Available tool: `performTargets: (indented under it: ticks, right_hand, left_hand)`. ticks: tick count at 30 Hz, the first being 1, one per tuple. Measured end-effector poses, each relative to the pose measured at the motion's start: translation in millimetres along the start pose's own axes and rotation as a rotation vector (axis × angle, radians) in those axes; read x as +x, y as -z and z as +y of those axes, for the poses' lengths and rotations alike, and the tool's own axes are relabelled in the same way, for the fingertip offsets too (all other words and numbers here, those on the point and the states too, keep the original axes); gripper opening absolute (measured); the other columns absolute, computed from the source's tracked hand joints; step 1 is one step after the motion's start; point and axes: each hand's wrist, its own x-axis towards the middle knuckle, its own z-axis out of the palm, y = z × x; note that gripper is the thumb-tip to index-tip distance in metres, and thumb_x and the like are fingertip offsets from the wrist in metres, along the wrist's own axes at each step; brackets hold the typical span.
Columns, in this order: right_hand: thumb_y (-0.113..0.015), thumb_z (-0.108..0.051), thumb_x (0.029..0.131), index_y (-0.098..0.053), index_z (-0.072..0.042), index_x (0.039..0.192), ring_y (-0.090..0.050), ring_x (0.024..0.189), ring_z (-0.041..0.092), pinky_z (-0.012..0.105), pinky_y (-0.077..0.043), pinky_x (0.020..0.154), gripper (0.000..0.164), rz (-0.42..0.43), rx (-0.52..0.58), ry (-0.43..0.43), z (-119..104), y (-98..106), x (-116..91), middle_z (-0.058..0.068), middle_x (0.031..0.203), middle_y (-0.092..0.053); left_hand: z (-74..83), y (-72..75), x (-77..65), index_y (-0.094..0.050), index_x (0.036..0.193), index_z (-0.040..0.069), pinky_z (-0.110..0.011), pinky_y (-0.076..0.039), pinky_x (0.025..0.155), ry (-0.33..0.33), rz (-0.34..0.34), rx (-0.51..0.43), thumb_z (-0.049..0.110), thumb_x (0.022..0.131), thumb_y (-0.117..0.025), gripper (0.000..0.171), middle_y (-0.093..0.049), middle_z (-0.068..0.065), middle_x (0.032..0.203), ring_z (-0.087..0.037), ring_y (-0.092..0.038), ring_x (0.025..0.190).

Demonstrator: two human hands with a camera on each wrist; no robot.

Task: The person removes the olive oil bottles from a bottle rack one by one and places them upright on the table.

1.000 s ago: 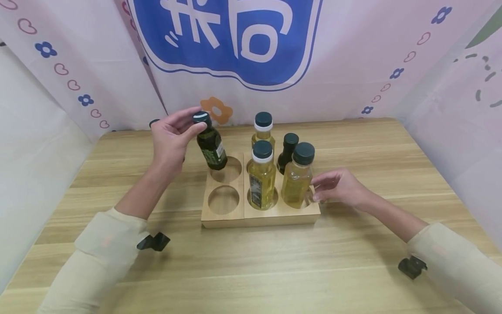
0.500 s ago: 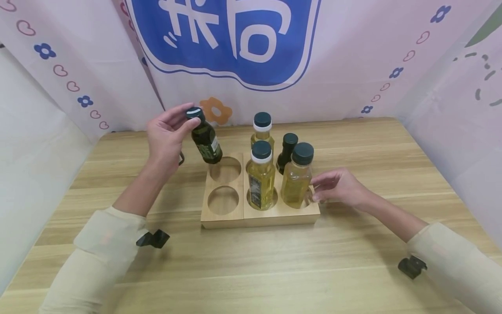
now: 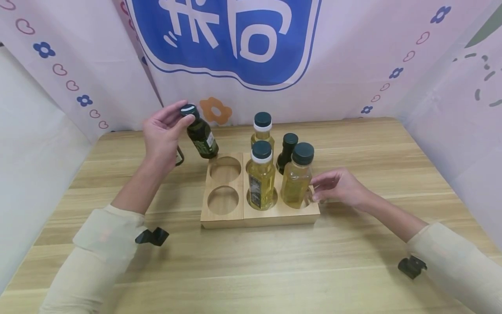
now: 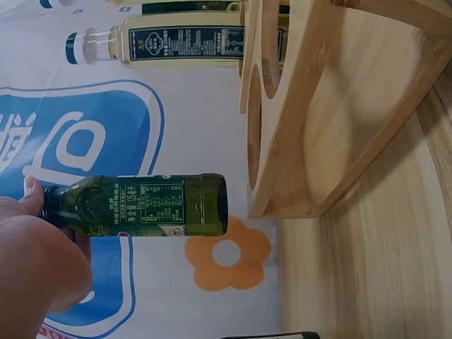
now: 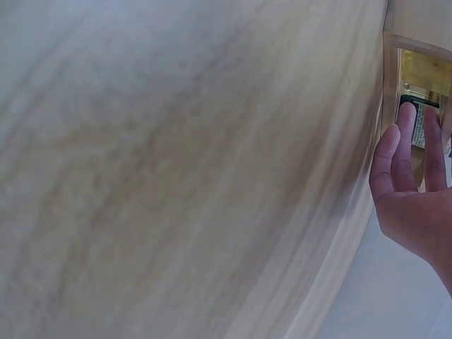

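Note:
My left hand [image 3: 161,133] pinches a small dark green glass bottle [image 3: 203,140] by its capped neck. The bottle hangs tilted above the back left corner of the wooden bottle rack [image 3: 222,221]. In the left wrist view, the green label of this bottle [image 4: 152,205] shows, its base apart from the rack [image 4: 282,134]. My right hand [image 3: 341,189] is at the rack's right end beside a bottle of yellow oil [image 3: 296,181], fingers extended; in the right wrist view the fingers [image 5: 402,152] reach the rack's open end. Exact contact is unclear.
Two white-collared oil bottles, the front one [image 3: 262,183] and the rear one [image 3: 262,129], stand in the rack with a slim dark bottle [image 3: 288,152]. Both left holes hold nothing. A dark-edged object [image 3: 179,156] lies partly behind my left wrist. A printed curtain [image 3: 333,65] backs the table.
My left hand has carried the green bottle up and to the left, from over the rear left hole to beyond the rack's back left corner. My right hand has stayed in place.

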Motion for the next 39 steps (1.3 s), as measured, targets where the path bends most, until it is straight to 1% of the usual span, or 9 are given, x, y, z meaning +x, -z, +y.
performTargets:
  ticks: [3,7,10,12,15,20,28,35,39]
  right_hand:
    - [-0.083,0.009,0.079,-0.067,0.014,0.117,-0.074,0.085,0.016,0.032,-0.065,0.074,0.041,0.007,-0.004,-0.005,0,0,0,0.019,0.103,-0.076]
    - [-0.083,0.009,0.079,-0.072,0.007,0.114,-0.074,0.084,0.017,0.033,-0.065,0.074,0.037,0.012,-0.007,-0.006,1,0,0,0.017,0.101,-0.077]
    - [-0.083,0.009,0.078,-0.075,0.002,0.112,-0.074,0.083,0.017,0.033,-0.066,0.074,0.035,0.012,-0.001,-0.006,2,0,0,0.015,0.1,-0.077]
    - [-0.083,0.009,0.078,-0.075,0.002,0.112,-0.074,0.082,0.017,0.033,-0.066,0.074,0.035,0.012,0.003,-0.011,3,0,1,0.013,0.1,-0.077]
    - [-0.083,0.01,0.078,-0.073,0.006,0.114,-0.074,0.082,0.018,0.033,-0.066,0.074,0.037,0.011,0.001,-0.011,3,0,2,0.013,0.1,-0.077]
    - [-0.083,0.009,0.079,-0.07,0.011,0.115,-0.074,0.082,0.017,0.032,-0.065,0.073,0.039,0.01,0.004,-0.008,2,1,1,0.015,0.1,-0.077]
    - [-0.084,0.008,0.078,-0.077,-0.003,0.109,-0.074,0.081,0.017,0.032,-0.065,0.072,0.033,0.014,0.003,0.003,3,0,1,0.012,0.098,-0.078]
    - [-0.083,0.009,0.078,-0.073,0.005,0.113,-0.074,0.083,0.017,0.033,-0.065,0.074,0.036,0.016,0.002,-0.018,1,1,1,0.013,0.099,-0.077]
    - [-0.083,0.009,0.079,-0.071,0.009,0.115,-0.073,0.084,0.017,0.033,-0.065,0.074,0.038,0.003,0.015,-0.011,-1,0,0,0.014,0.099,-0.077]
  left_hand:
    - [-0.8,1.3,1.7,-0.079,0.106,0.005,-0.027,-0.056,0.101,0.002,0.014,-0.007,-0.015,0.085,-0.076,0.029,-0.077,-0.011,0.111,-0.014,-0.076,0.099]
    - [-1.3,3.6,4.5,-0.079,0.107,0.003,-0.027,-0.056,0.102,0.017,0.037,-0.023,-0.015,0.084,-0.077,0.029,-0.075,-0.014,0.114,-0.014,-0.076,0.1]
    - [-2.2,5.3,6.9,-0.078,0.107,0.002,-0.027,-0.056,0.102,0.037,0.054,-0.058,-0.016,0.083,-0.077,0.03,-0.074,-0.016,0.115,-0.014,-0.076,0.099]
    - [-3.1,5.9,8.4,-0.078,0.107,0.001,-0.027,-0.056,0.101,0.047,0.068,-0.073,-0.017,0.083,-0.077,0.03,-0.074,-0.016,0.114,-0.015,-0.076,0.1]
    - [-4.2,6.8,10.7,-0.078,0.107,0.001,-0.026,-0.056,0.101,0.062,0.086,-0.089,-0.018,0.083,-0.076,0.031,-0.076,-0.014,0.113,-0.016,-0.076,0.101]
    - [-5.7,7.8,13.4,-0.077,0.111,0.0,-0.026,-0.056,0.101,0.084,0.103,-0.073,-0.017,0.082,-0.077,0.034,-0.074,-0.015,0.116,-0.017,-0.075,0.104]
    - [-9.4,8.4,17.9,-0.077,0.112,0.002,-0.024,-0.055,0.102,0.116,0.109,-0.04,-0.016,0.082,-0.079,0.035,-0.073,-0.014,0.119,-0.015,-0.075,0.104]
    - [-18.2,10.3,21.3,-0.078,0.11,0.005,-0.025,-0.054,0.103,0.111,0.098,-0.002,-0.014,0.082,-0.08,0.033,-0.072,-0.014,0.119,-0.013,-0.075,0.103]
    - [-22.1,10.5,22.2,-0.077,0.112,0.003,-0.025,-0.055,0.103,0.118,0.097,0.024,-0.013,0.082,-0.08,0.034,-0.074,-0.012,0.116,-0.012,-0.075,0.101]
